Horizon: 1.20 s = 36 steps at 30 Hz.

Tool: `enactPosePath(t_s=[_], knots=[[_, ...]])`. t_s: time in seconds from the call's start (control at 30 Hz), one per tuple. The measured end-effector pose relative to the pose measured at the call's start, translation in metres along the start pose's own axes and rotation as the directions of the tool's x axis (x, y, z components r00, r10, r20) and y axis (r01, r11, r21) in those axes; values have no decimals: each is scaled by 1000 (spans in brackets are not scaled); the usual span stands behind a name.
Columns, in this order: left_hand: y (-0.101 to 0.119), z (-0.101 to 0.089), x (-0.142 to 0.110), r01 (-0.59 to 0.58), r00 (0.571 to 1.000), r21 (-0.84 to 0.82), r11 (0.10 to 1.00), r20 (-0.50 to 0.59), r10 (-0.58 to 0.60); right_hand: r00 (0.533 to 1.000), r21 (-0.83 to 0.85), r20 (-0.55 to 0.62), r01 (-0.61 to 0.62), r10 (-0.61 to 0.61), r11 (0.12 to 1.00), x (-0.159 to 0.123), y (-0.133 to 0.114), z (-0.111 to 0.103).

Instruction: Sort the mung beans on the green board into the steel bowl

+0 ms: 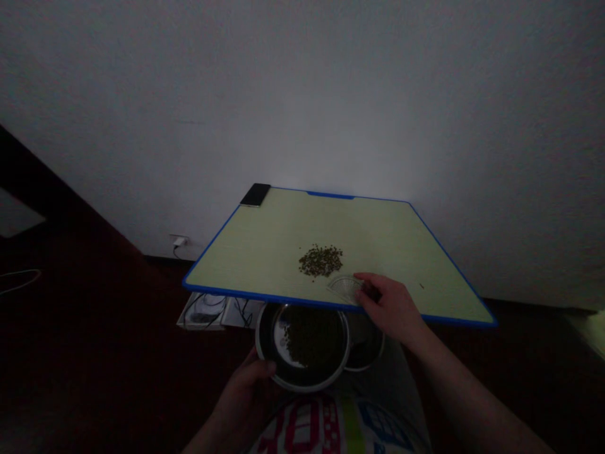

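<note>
A pale wall point(302, 94) fills the upper frame in front of you, and the blue-edged tabletop point(265, 252) spans the middle. At lower centre, just below its near edge, is your metal bowl point(303, 386), with small dark pieces point(314, 337) heaped inside; a second bowl point(366, 362) shows partly behind its right side. Your left hand point(246, 384), lower left of centre, grips the metal bowl, thumb at the rim, the other fingers mostly hidden. Your right hand point(394, 309), right of centre, has its fingers clamped on the right end of a clear protractor point(345, 288) at the near edge. A phone point(256, 195) lies at the tabletop's upper left corner, and a loose pile of small brown grains point(321, 260) sits just beyond the protractor
</note>
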<state>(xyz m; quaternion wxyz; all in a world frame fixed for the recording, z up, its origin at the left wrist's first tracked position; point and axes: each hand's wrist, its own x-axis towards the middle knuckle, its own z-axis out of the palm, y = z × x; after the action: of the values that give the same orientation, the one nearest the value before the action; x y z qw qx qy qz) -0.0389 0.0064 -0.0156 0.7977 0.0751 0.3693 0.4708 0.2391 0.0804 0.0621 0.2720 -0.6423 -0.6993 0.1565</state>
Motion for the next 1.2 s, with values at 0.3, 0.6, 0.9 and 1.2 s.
enactPosePath(t_s=[0.3, 0.6, 0.9, 1.2], knots=[[2, 3, -1, 13, 1000, 14, 1000, -5, -13, 995, 36, 66, 73, -75, 997, 30, -6, 8], [1, 4, -2, -11, 999, 40, 999, -35, 13, 993, 27, 36, 110, -111, 994, 44, -2, 13], [3, 4, -3, 2, 1000, 46, 999, -22, -1, 995, 2, 29, 95, -95, 995, 43, -8, 13], [2, 3, -3, -6, 999, 47, 999, -42, 8, 997, -15, 27, 71, -70, 997, 41, -4, 10]])
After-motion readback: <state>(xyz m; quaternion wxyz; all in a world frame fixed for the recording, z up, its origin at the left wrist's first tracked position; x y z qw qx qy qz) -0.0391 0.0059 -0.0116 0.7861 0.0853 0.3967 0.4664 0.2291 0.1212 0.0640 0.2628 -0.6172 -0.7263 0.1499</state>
